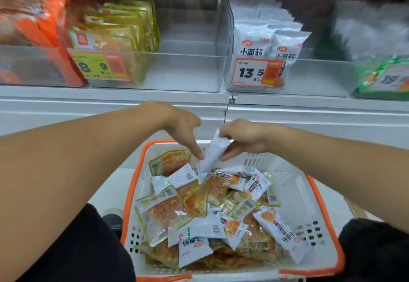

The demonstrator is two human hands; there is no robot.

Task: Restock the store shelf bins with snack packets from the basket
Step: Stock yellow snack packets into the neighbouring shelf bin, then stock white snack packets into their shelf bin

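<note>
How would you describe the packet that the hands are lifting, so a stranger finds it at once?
Look at the white basket with the orange rim below the shelf. Above its far edge, the right hand holds a white packet, and the left hand touches it. Only this packet hangs upright above the heap.

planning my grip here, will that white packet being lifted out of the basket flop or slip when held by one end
Probably floppy: the white packet hangs bent below the right hand, pinched at its top. Likely light, since a fingertip pinch holds it. Its film looks smooth, so possibly slippery; the left hand touches its side.
</note>
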